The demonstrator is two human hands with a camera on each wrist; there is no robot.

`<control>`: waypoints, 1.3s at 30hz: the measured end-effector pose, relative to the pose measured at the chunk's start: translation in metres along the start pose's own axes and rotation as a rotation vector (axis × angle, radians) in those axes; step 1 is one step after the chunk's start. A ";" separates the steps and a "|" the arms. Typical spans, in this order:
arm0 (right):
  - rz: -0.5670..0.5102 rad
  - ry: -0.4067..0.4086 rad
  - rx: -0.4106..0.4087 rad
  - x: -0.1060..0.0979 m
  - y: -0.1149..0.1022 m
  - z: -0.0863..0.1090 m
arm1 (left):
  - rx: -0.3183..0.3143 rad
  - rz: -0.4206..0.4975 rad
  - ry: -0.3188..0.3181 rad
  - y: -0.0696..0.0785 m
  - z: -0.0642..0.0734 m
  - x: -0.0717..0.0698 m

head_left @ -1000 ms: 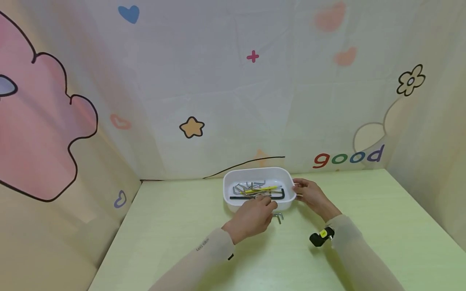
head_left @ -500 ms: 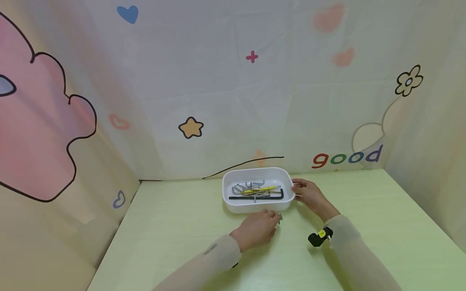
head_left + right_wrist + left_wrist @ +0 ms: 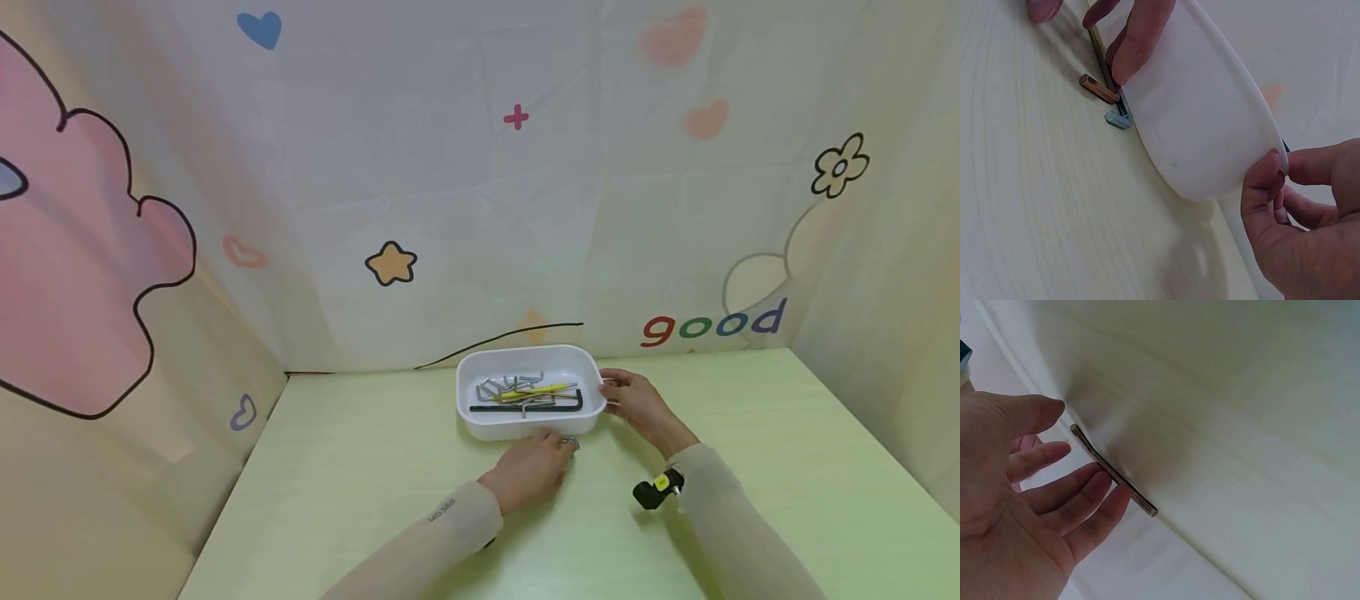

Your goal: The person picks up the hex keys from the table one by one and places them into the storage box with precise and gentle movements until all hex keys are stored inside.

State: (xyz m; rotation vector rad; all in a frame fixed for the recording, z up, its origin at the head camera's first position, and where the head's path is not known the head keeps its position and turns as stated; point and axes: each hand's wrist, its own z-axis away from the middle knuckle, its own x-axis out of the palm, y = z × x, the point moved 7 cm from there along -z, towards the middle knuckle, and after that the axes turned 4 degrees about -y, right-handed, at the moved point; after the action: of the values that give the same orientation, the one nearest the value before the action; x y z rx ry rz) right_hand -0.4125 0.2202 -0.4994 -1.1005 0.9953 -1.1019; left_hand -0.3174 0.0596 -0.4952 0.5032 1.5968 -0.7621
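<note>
A white plastic tray (image 3: 495, 431) stands at the back of the table, holding several silver hex keys, a long black hex key (image 3: 487, 409) and a thin yellow tool (image 3: 551, 389). My right hand (image 3: 641, 408) pinches its right rim between thumb and fingers. Close against the tray's front wall, my left hand (image 3: 528, 475) reaches down to small hex keys (image 3: 572, 442) on the table. In the left wrist view a hex key (image 3: 1116, 474) lies at the fingertips, the thumb apart from it. The right wrist view shows two short key ends (image 3: 1099, 89) beside the tray.
The pale green table (image 3: 360, 483) ends at a printed curtain (image 3: 450, 208) close behind the tray. Curtain also hangs at both sides. A black camera piece (image 3: 656, 490) sits on the right wrist.
My left hand has come from over the tray's front rim down to the hex keys on the table. A small silver key now shows across the black one. The right hand keeps its hold.
</note>
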 end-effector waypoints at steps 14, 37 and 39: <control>0.005 0.009 0.013 0.000 0.001 -0.001 | 0.024 -0.119 -0.086 0.001 0.001 0.004; -0.002 0.000 0.023 0.000 0.002 -0.001 | 0.092 -0.201 -0.140 -0.001 0.010 0.010; -0.004 0.002 0.025 0.000 0.002 -0.001 | 0.094 -0.206 -0.130 0.000 0.011 0.011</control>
State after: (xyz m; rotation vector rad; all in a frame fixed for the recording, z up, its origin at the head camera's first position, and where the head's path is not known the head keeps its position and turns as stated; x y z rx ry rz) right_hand -0.4128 0.2200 -0.5019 -1.0819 0.9792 -1.1157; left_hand -0.3122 0.0505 -0.5069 0.3519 1.5112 -1.0084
